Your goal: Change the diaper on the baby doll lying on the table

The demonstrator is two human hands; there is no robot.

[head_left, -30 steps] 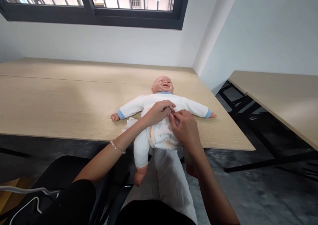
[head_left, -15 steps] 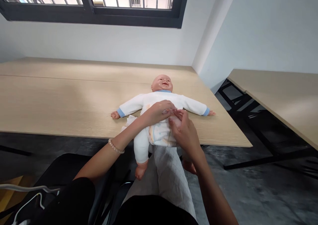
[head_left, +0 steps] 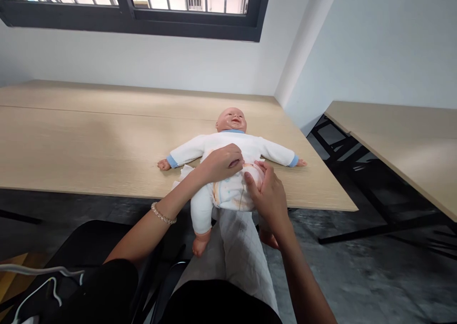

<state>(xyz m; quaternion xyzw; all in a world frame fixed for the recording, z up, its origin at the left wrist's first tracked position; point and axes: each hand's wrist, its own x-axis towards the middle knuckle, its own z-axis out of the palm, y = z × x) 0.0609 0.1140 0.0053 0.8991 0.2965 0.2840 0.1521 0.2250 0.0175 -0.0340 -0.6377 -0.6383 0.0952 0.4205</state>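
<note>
A baby doll [head_left: 232, 145] in a white top with blue cuffs lies on its back at the front edge of a wooden table [head_left: 89, 143], legs hanging over the edge. It wears a printed diaper [head_left: 230, 193]. My left hand [head_left: 221, 162] rests curled on the doll's belly at the diaper's top edge. My right hand [head_left: 267, 193] lies against the diaper's right side, fingers stretched along it. A white quilted cloth [head_left: 239, 257] hangs from under the doll over my lap.
A crumpled white tissue [head_left: 183, 174] lies on the table beside the doll's left hip. A second wooden table [head_left: 400, 138] stands to the right across a gap with black frames. A black chair and a white hanger [head_left: 39, 278] are at lower left.
My right hand has gone from pinching at the diaper's waistband to lying flat along its right side. My left hand stays on the belly. The view shifted slightly.
</note>
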